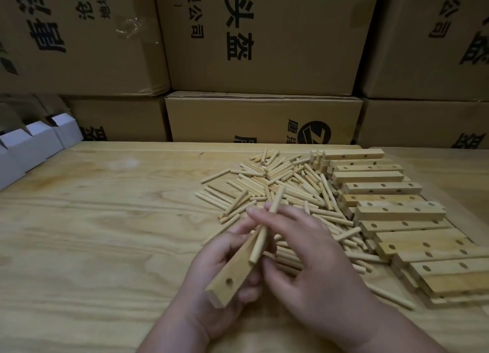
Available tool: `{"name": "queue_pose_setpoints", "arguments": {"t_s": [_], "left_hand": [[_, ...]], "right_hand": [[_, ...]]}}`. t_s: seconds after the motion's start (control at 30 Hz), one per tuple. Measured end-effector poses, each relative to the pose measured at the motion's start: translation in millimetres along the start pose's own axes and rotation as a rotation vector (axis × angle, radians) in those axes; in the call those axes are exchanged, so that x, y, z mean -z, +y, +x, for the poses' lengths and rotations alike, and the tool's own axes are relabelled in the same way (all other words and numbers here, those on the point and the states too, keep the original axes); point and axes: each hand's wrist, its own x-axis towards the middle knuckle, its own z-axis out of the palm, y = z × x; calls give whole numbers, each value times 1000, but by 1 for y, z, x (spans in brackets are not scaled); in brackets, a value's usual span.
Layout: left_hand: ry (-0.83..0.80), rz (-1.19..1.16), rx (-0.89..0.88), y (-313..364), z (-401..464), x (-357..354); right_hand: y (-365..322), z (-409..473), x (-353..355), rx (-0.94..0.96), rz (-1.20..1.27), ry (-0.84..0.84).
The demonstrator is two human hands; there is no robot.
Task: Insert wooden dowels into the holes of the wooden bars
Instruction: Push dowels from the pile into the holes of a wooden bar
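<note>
Gripping from both sides, the person works over a pale, grain-streaked wooden tabletop (92,220). The left hand (225,268) curls its grip around a pale square-section wooden bar (234,270), whose long axis runs from the near left up toward the far right, one end jutting out toward the camera with a round drilled hole showing on its upper face. The right hand (299,255) pinches a slim, pale cylindrical wooden dowel (268,223) between thumb and fingertips, roughly at mid-length; the dowel lies at a steep diagonal, its lower cut end resting just against the bar's right edge and its upper end pointing away over the pile.

The relation that matters: the dowel lies nearly parallel to the bar, not square to it, and the visible hole sits toward the near end, below and left of the dowel's lower tip. It is judged that the right hand must tip the dowel toward perpendicular and bring its end down over a hole. Whether other holes lie under the left fingers cannot be told.

Beyond the hands spreads a loose heap of matching smooth round dowels (277,178), and to its right a stack of rectangular drilled wooden bars (391,212), matt and sharp-edged. Brown printed cardboard boxes (264,48) stand behind.
</note>
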Motion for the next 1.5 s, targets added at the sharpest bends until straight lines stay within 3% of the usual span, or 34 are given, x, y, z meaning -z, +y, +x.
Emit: {"name": "queue_pose_setpoints", "arguments": {"t_s": [0.1,0.27,0.4,0.53,0.7,0.9,1.03,1.17,1.5], "left_hand": [[45,21,10,-5,0,-2],[86,8,-100,-12,7,-3],[125,3,-290,-12,11,2],[182,68,-349,-9,12,0],[254,17,-314,-9,13,5],[207,17,-270,-10,9,2],[285,93,-250,-9,11,3],[356,153,-204,-9,13,8],[316,190,-212,-9,14,5]], "right_hand": [[0,-1,0,9,2,45],[4,0,5,-309,297,219],[8,-2,4,-373,342,130],[9,-6,-3,-374,333,47],[15,-11,2,-409,472,90],[27,-11,-6,-452,435,191],[27,-9,-7,-448,487,222],[25,-10,-8,-422,429,206],[19,-6,2,-337,287,208]]}}
